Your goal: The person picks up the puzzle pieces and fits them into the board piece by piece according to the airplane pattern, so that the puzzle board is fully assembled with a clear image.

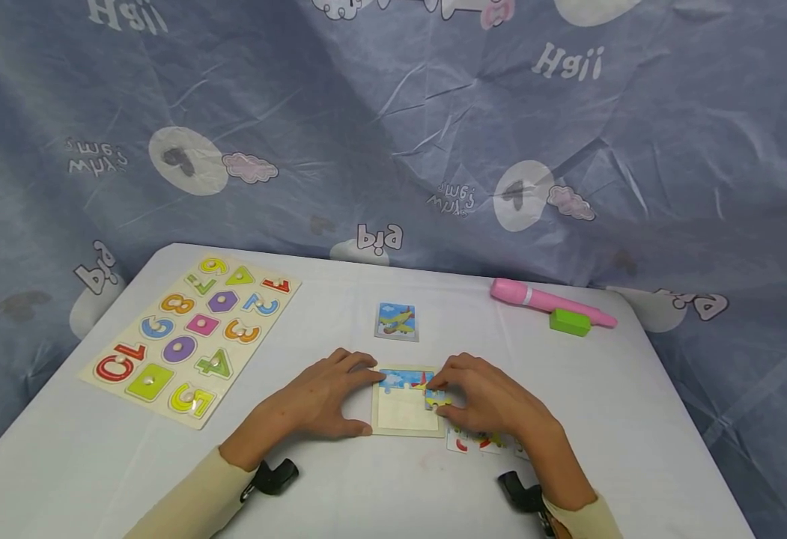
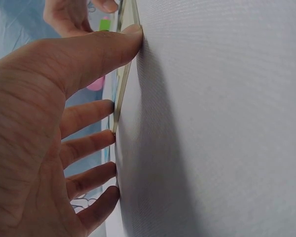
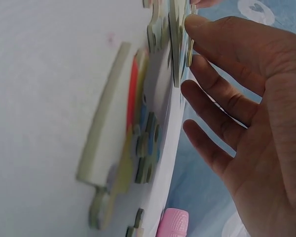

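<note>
A cream sleeve point(image 1: 187, 498) crosses the lower left; mid-frame, the left hand point(image 1: 320, 397), fingers spread, touches the puzzle tray point(image 1: 401, 413) while the right hand point(image 1: 486, 392) pinches a jigsaw piece point(image 1: 433, 402).

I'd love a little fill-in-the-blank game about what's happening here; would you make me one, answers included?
1. The ____ hand pinches a jigsaw piece.
2. The card beyond the puzzle tray pictures a yellow ____.
3. The block beside the pink stick-like object is ____.
4. The number puzzle board lies to the ____ of the puzzle tray.

Missing words: right; airplane; green; left.
</note>
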`<state>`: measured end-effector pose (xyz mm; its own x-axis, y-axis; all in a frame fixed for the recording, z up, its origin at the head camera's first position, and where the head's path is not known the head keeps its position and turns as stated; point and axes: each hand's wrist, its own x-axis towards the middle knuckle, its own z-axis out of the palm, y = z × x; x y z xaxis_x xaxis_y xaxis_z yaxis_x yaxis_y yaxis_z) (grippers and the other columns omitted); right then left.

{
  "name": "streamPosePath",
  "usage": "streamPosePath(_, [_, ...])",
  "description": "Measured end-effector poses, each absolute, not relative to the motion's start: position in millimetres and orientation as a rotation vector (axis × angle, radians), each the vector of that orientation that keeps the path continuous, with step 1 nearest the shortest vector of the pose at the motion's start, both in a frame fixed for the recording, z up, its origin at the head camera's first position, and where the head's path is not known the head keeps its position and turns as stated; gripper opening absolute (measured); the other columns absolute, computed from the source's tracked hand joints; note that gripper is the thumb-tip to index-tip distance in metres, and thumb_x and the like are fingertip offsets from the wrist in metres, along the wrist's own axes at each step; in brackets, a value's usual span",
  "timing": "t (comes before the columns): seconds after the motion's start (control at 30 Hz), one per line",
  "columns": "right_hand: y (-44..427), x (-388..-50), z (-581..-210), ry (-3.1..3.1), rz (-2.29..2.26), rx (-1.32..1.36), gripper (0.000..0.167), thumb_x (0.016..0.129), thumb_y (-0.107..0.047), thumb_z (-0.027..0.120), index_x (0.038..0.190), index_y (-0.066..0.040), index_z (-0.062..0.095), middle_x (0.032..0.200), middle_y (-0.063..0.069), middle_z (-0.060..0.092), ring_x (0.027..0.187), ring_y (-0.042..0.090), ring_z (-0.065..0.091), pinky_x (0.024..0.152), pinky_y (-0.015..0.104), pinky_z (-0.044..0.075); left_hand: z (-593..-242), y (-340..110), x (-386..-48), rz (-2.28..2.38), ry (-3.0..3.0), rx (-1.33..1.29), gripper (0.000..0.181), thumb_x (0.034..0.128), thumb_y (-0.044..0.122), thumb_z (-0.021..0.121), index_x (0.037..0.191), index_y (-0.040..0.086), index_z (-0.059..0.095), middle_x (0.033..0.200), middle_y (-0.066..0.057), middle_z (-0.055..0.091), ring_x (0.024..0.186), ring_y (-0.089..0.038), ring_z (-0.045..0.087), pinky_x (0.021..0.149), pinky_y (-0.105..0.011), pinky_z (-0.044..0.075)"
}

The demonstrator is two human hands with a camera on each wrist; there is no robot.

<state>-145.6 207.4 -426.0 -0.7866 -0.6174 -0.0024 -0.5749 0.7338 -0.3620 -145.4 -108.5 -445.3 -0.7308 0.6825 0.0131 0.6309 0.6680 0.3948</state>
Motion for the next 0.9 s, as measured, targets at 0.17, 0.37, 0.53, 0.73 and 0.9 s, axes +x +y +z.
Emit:
streamPosePath(0.17, [204.5, -145.4, -426.2, 2.803, -0.528, -1.005, 0.031, 0.089, -0.023, 0.088, 0.119, -0.019, 0.082, 0.113, -0.011, 0.071, 0.106, 0.010, 0.061, 0.097, 0.038, 0.055, -445.3, -108.1, -145.8, 0.573, 2.739, 1.082, 0.076, 0.0852, 0.048, 0.088, 0.151, 0.021, 0.063, 0.157, -0.003, 0.054, 0.138, -0.026, 0.049, 0.110, -0.051, 0.050])
streamPosePath(0.37, [200.0, -145.6, -427.3, 2.805, -0.534, -1.072, 0.029, 0.089, -0.022, 0.088, 0.117, -0.019, 0.082, 0.111, -0.010, 0.071, 0.106, 0.011, 0.062, 0.097, 0.039, 0.055, -445.4, -107.8, -146.5, 0.566, 2.737, 1.067, 0.075, 0.0855, 0.048, 0.088, 0.152, 0.022, 0.063, 0.157, -0.003, 0.054, 0.139, -0.025, 0.048, 0.110, -0.051, 0.049])
streamPosePath(0.53, [197.4, -146.0, -428.2, 2.812, -0.506, -1.067, 0.030, 0.088, -0.022, 0.088, 0.117, -0.021, 0.082, 0.111, -0.011, 0.070, 0.108, 0.010, 0.062, 0.099, 0.039, 0.055, -445.3, -107.6, -146.3, 0.564, 2.730, 1.065, 0.076, 0.0862, 0.048, 0.088, 0.152, 0.022, 0.062, 0.157, -0.002, 0.053, 0.140, -0.025, 0.048, 0.112, -0.051, 0.049])
streamPosePath(0.73, [194.3, -146.1, -426.0, 2.803, -0.479, -1.047, 0.032, 0.089, -0.026, 0.088, 0.120, -0.021, 0.082, 0.114, -0.012, 0.070, 0.110, 0.009, 0.062, 0.101, 0.039, 0.054, -445.1, -107.9, -145.9, 0.552, 2.735, 1.065, 0.076, 0.0863, 0.049, 0.087, 0.153, 0.023, 0.062, 0.157, -0.002, 0.053, 0.140, -0.025, 0.048, 0.111, -0.051, 0.049])
streamPosePath(0.9, [191.7, -145.9, -424.6, 2.805, -0.471, -1.027, 0.034, 0.089, -0.027, 0.088, 0.122, -0.021, 0.082, 0.114, -0.012, 0.070, 0.108, 0.008, 0.060, 0.100, 0.038, 0.054, -444.5, -108.5, -146.1, 0.556, 2.735, 1.070, 0.076, 0.0863, 0.049, 0.087, 0.153, 0.022, 0.062, 0.157, -0.002, 0.053, 0.140, -0.025, 0.048, 0.111, -0.051, 0.049])
